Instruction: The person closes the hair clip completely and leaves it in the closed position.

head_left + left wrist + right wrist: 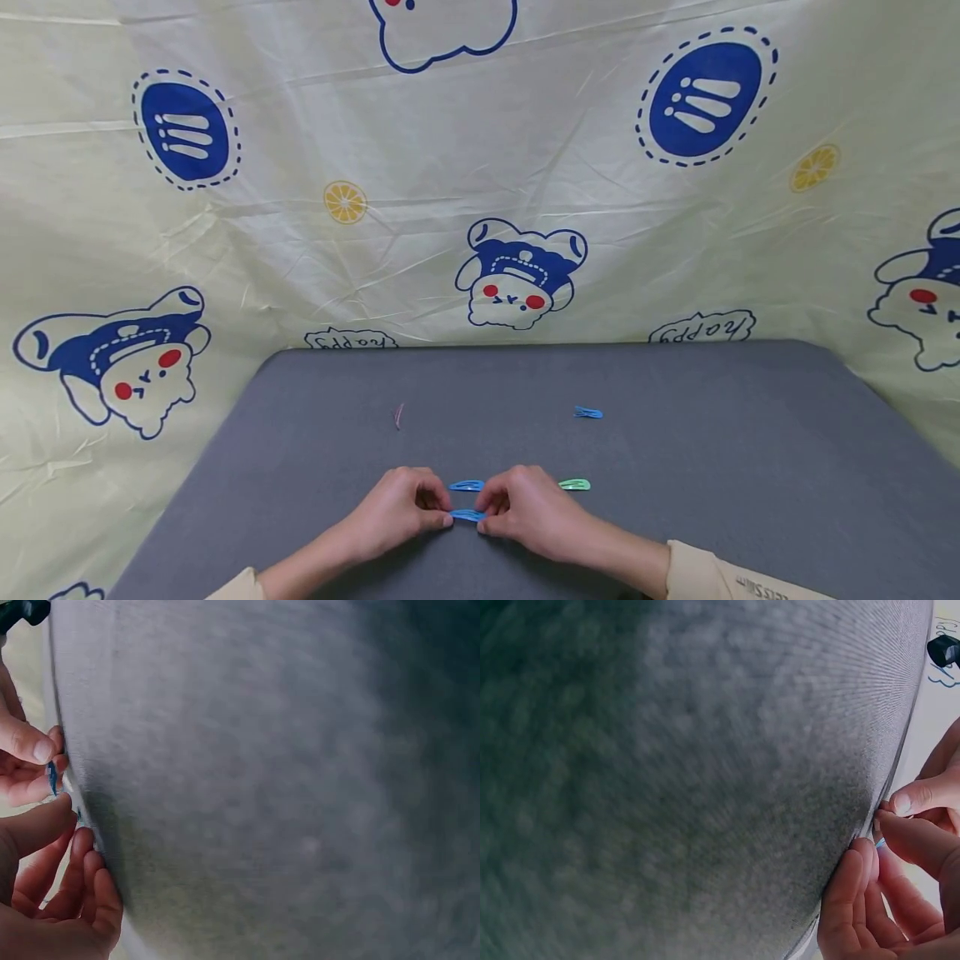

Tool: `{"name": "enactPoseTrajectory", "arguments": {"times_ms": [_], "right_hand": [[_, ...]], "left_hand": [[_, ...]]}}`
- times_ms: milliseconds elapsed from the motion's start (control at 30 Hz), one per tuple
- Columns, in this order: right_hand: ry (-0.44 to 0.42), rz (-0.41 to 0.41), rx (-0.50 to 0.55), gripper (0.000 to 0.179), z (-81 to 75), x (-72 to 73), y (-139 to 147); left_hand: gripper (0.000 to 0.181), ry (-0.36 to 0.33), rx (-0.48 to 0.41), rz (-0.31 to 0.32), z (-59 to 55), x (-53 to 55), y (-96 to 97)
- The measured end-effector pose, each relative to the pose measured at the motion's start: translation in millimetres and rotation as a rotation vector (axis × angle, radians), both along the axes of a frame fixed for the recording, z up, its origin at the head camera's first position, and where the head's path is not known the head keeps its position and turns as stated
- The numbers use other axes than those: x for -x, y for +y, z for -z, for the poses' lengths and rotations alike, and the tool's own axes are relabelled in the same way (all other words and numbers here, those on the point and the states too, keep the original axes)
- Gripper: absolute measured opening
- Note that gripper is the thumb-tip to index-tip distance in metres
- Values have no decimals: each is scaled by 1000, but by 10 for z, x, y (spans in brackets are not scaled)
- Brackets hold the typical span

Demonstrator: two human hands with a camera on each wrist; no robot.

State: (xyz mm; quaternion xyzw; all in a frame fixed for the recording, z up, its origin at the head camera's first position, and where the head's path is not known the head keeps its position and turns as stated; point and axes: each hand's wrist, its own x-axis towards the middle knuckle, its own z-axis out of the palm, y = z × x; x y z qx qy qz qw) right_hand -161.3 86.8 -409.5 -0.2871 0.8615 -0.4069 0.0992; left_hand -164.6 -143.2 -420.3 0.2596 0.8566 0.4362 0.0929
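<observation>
A blue snap hair clip [468, 515] is held between my two hands, low over the grey table. My left hand [401, 510] pinches its left end with thumb and index finger. At the other end, my right hand [536, 512] grips it the same way. The left wrist view shows the blue clip [52, 778] edge-on between the fingertips; in the right wrist view fingers hide most of it. Just behind the hands lies a second blue hair clip [467, 485], and a green hair clip [575, 484] rests beyond the right hand.
Farther back on the grey table [712, 450] lie another blue clip [588, 412], to the right, and a thin pinkish clip [398, 416], to the left. A pale patterned cloth [420, 275] hangs behind the table's far edge.
</observation>
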Motion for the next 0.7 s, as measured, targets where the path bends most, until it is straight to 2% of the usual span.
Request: {"name": "enactPoseTrajectory", "arguments": {"times_ms": [300,700], "right_hand": [[27,7,-24,11,18,32,-9],[15,6,-36,12,13,41,-25]], "left_hand": [[14,22,38,10,37,49,14],[15,52,67,19,28,29,0]]}}
